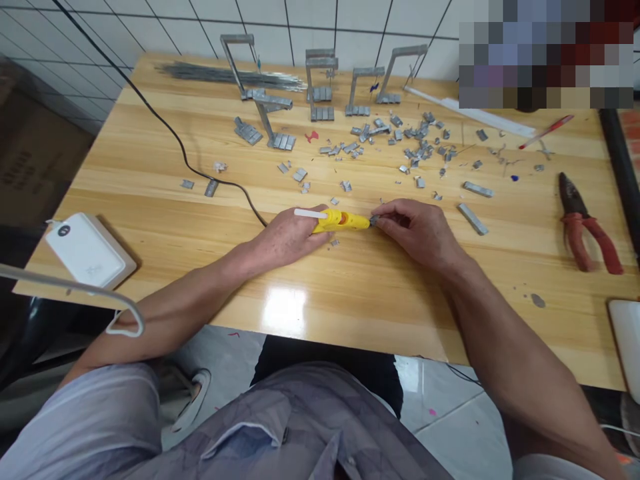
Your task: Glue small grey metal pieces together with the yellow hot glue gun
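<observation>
A yellow hot glue gun (354,220) lies in the grip of my left hand (293,233), a white glue stick (310,213) jutting from its back end. Its nozzle points right and meets a small grey piece (373,221). That piece is pinched between the thumb and fingers of my right hand (417,230); its exact shape is too small to make out. Beyond my hands, many small grey offcuts (423,150) are scattered. Farther back stand several grey frames, one of them a bent post on a slatted base (283,141).
Pliers with red handles (583,230) lie at the right, near two grey bars (473,219). At the left sits a white power bank (90,253). A black cable (185,150) crosses the wooden table (350,300). Thin grey rods (225,75) and a red pen (546,132) lie farther back.
</observation>
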A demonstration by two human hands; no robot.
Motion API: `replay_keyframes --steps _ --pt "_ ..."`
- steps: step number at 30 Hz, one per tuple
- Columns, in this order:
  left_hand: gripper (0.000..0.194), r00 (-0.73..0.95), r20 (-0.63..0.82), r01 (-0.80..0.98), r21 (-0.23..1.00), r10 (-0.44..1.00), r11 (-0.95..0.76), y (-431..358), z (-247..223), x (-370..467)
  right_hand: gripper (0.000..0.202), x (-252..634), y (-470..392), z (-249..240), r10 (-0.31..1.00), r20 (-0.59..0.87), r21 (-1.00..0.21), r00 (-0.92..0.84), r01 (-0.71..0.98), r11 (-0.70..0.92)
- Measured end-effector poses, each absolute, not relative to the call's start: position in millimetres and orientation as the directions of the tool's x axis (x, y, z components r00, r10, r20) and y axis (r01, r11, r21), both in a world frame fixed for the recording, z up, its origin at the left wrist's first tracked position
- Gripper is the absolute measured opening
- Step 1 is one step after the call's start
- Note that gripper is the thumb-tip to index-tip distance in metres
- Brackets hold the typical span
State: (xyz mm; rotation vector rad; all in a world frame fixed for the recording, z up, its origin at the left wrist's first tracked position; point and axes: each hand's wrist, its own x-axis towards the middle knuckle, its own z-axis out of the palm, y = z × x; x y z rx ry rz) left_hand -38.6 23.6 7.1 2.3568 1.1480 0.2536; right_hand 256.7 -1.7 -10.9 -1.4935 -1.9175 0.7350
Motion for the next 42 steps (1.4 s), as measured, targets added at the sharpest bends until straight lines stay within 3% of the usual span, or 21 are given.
replay_keyframes --steps 7,19,42 --pt "0.030 0.565 -0.171 0.731 0.558 0.807 -0.393 26 17 -35 0.019 257 -2 -11 0.967 0.136 -0.720 -0.218 0.648 0.247" --pt "0.039 0.543 -0.136 0.771 0.473 0.829 -0.427 23 9 -36 0.021 257 -3 -8 0.961 0.142 -0.728 -0.239 0.632 0.264" --pt "0.037 0.527 -0.197 0.771 0.520 0.827 -0.368 23 21 -33 0.019 257 -3 -6 0.961 0.107 -0.711 -0.253 0.656 0.252"
